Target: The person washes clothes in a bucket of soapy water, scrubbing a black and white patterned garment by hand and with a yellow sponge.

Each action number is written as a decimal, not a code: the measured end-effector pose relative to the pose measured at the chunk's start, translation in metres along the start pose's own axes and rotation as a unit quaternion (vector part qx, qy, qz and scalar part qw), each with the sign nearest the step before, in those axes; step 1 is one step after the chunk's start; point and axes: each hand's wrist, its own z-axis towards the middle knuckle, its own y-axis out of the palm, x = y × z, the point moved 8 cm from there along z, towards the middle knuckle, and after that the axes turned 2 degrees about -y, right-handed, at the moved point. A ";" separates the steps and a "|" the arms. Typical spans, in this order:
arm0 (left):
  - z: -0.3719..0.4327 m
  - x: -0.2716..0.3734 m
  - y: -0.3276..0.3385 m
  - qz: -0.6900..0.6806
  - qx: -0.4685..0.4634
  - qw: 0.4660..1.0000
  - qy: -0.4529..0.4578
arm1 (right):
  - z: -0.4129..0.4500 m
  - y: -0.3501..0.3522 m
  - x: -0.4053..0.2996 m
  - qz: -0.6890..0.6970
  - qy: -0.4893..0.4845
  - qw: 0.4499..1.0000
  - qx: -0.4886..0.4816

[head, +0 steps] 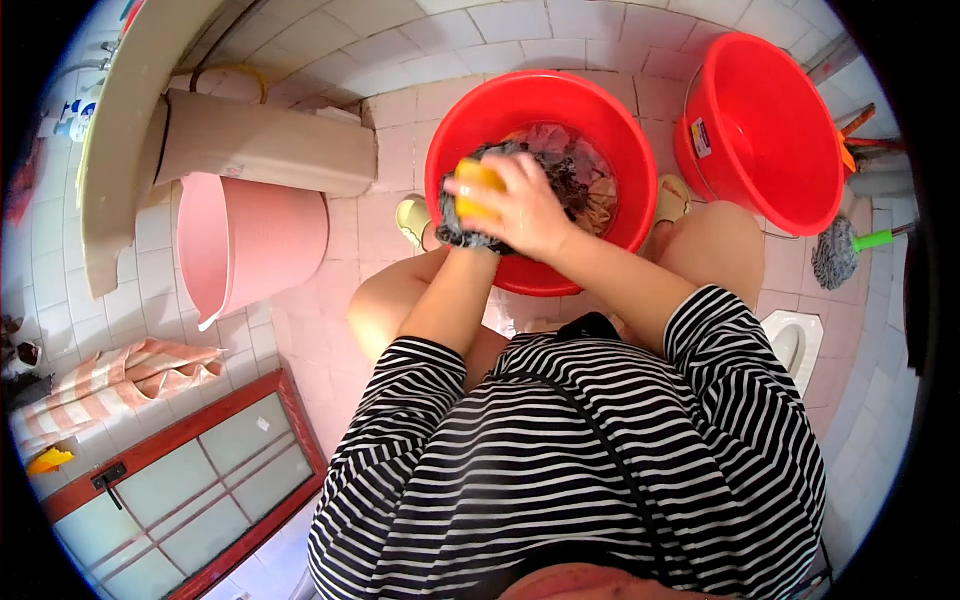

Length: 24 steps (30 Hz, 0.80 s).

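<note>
A large red plastic basin (637, 150) stands on the floor between my feet, with wet clothes (600, 199) in its bottom. Held in my right hand (529, 214) is a yellow block (478, 187), pressed against a dark wet cloth (457, 232); motion blur hides whether it is soap or a brush. My left hand (474, 253) shows only near the wrist. The dark cloth covers its fingers and lies bunched over it, held up near the basin's left side.
An empty-looking red bucket (772, 135) stands to the right, near a mop head (834, 255). A squat toilet (799, 345) is set in the tiled floor. On the left are a pink bin (259, 240), a sink pedestal (277, 142) and a red-framed door (202, 480).
</note>
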 end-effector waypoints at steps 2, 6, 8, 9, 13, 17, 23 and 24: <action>-0.008 -0.003 0.005 -0.020 0.028 0.999 0.014 | 0.011 0.001 0.030 -0.083 0.078 0.993 0.012; -0.012 0.003 -0.001 -0.050 0.106 0.991 0.070 | -0.030 0.045 0.137 0.375 0.370 0.848 0.060; -0.008 0.001 -0.011 -0.068 0.056 0.995 0.039 | -0.061 0.064 0.154 0.536 0.488 0.682 0.091; -0.011 -0.001 -0.016 -0.081 0.033 0.996 0.020 | -0.059 0.056 0.146 0.573 0.527 0.620 0.096; -0.029 -0.014 -0.037 -0.138 -0.030 0.989 -0.045 | 0.004 -0.022 0.124 0.515 0.522 0.652 0.193; -0.049 -0.034 -0.040 -0.183 -0.062 0.976 -0.099 | 0.166 -0.084 0.007 0.419 0.324 0.845 0.076; -0.048 -0.030 -0.056 -0.231 -0.077 0.965 -0.095 | 0.361 -0.080 -0.187 0.092 -0.108 0.990 0.001; -0.041 -0.021 -0.065 -0.242 -0.073 0.964 -0.079 | 0.379 -0.068 -0.203 0.114 -0.110 0.986 -0.048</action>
